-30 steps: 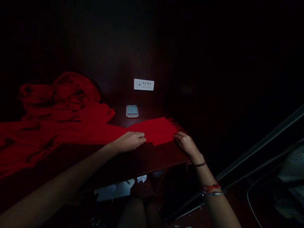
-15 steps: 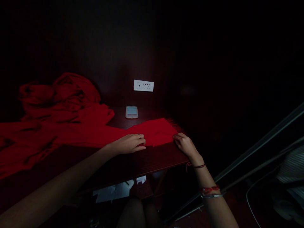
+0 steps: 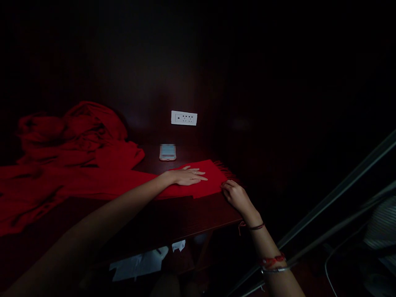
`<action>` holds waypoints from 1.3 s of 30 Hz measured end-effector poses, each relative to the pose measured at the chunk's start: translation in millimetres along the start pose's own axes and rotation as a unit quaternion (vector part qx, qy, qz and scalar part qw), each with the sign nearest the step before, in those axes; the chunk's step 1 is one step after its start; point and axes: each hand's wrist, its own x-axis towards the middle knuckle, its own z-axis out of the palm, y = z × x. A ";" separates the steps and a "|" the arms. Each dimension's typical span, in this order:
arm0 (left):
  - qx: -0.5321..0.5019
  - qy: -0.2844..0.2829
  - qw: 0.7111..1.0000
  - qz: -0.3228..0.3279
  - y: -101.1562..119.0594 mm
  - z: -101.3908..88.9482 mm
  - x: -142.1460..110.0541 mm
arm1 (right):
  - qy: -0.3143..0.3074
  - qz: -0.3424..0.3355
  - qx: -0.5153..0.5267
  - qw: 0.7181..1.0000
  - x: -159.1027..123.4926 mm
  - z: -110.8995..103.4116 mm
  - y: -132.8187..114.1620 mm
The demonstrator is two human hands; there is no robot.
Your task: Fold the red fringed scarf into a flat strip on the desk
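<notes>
A long red scarf [image 3: 209, 186] with a fringed right end lies folded lengthwise along the dark wooden desk [image 3: 173, 218]. My left hand [image 3: 187, 177] rests flat on top of it, fingers spread and pointing right, a ring on one finger. At the scarf's near right corner, beside the fringe, my right hand [image 3: 235, 196] is closed with the fingertips pinching the edge. Toward the left the scarf runs on into loose, wrinkled red cloth.
Behind it on the left sits a crumpled heap of red cloth [image 3: 102, 136]. A phone [image 3: 167, 152] lies near the back wall, below a white wall socket [image 3: 184, 118]. White papers [image 3: 139, 264] show under the desk, and a pale cable [image 3: 328, 272] hangs at the right.
My left hand has let go of the scarf's near edge, moved up onto the cloth and spread flat. My right hand stays at the corner. The view has tilted slightly upward.
</notes>
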 end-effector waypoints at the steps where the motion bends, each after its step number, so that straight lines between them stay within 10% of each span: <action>1: 0.006 0.013 1.000 -0.022 -5.8 -1.3 -4.9 | -0.001 0.000 -0.004 1.000 0.2 0.4 -0.2; 8: 0.028 0.176 0.982 -0.063 -2.3 -12.0 11.6 | 0.005 0.005 -0.010 1.000 0.5 2.5 0.8; 13: 0.022 0.154 0.958 -0.242 -19.4 -2.9 19.9 | 0.004 0.010 -0.009 1.000 0.3 2.0 -0.2; 24: 0.025 0.178 0.947 -0.266 -52.3 -6.0 13.7 | -0.007 0.018 -0.007 1.000 0.3 1.1 -0.9; 31: 0.053 0.243 0.958 -0.140 1.1 13.3 -3.2 | -0.010 0.035 -0.010 0.999 0.3 -0.5 -1.9; 39: 0.117 0.139 0.975 -0.128 45.3 24.8 -73.1 | -0.014 0.022 -0.050 0.998 0.9 1.0 -1.5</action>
